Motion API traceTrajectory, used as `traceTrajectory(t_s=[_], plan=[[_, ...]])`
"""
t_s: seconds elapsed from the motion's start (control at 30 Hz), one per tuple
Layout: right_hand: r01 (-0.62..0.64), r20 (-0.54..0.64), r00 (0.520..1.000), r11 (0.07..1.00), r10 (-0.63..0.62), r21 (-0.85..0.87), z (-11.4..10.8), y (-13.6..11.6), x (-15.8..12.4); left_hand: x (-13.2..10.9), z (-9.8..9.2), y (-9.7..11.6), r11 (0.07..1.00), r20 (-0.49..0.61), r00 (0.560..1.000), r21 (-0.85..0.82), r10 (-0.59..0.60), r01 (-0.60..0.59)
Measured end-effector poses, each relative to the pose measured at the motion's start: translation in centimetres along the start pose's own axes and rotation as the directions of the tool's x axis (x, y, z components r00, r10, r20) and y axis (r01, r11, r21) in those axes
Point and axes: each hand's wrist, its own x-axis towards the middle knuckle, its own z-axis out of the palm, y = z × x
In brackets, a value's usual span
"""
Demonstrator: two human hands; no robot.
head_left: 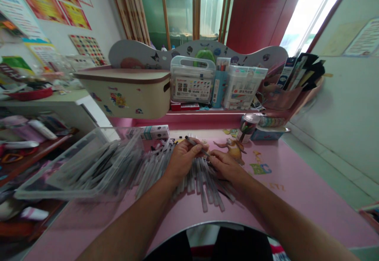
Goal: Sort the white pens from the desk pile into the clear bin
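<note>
Pink counter (296, 198) in a bright, cluttered room
Wood-framed window (189, 12) at top centre, dark red panel (260, 12) beside it, daylight glaring upper right; colourful posters (53, 0) on the white wall (103, 20) upper left.

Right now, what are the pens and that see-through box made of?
The pens look like plastic: pale matte barrels with dark caps. The see-through box is probably clear glossy plastic, since the pens inside show through its wall, though blur hides detail.
</note>
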Motion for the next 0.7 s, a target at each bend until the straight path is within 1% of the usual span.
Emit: traceTrajectory(t_s=[0.07,0.17,0.23,0.33,0.37,0.43,0.5,0.57,0.63,0.7], plan=[[-0.028,0.000,1.000,0.998,0.028,0.056,0.1,-0.1,-0.1,0.2,-0.2,0.0,0.999,-0.037,0.999,-0.042,-0.035,0.033],[-0.088,-0.035,0.995,0.988,0.094,0.127,0.2,-0.5,-0.1,0.4,-0.4,-0.1,0.992,-0.072,0.994,-0.105,-0.085,0.077],[-0.109,-0.073,0.990,0.980,0.122,0.164,0.1,-0.6,0.0,0.3,-0.3,-0.2,0.984,-0.045,0.992,-0.137,-0.119,0.112],[-0.105,-0.105,0.986,0.968,0.131,0.228,0.1,-0.5,0.1,0.0,-0.2,-0.2,0.962,0.059,0.974,-0.158,-0.218,0.225],[-0.103,-0.111,0.985,0.962,0.135,0.255,0.1,-0.5,0.1,-0.1,-0.2,-0.1,0.948,0.104,0.959,-0.159,-0.262,0.276],[-0.096,-0.130,0.982,0.947,0.141,0.305,0.1,-0.6,0.0,-0.3,-0.3,0.0,0.913,0.212,0.915,-0.155,-0.343,0.378],[-0.095,-0.145,0.978,0.935,0.152,0.340,0.2,-1.0,-0.1,-0.4,-0.5,0.0,0.880,0.326,0.861,-0.142,-0.390,0.453],[-0.102,-0.130,0.980,0.937,0.152,0.334,0.2,-1.3,-0.2,-0.5,-0.7,-0.1,0.855,0.416,0.807,-0.119,-0.419,0.505],[-0.133,-0.062,0.985,0.942,0.160,0.309,0.3,-1.4,-0.3,-0.5,-0.8,-0.3,0.836,0.458,0.774,-0.110,-0.437,0.537],[-0.161,-0.005,0.985,0.934,0.171,0.318,0.3,-1.4,-0.3,-0.6,-0.8,-0.5,0.822,0.472,0.764,-0.129,-0.441,0.554]])
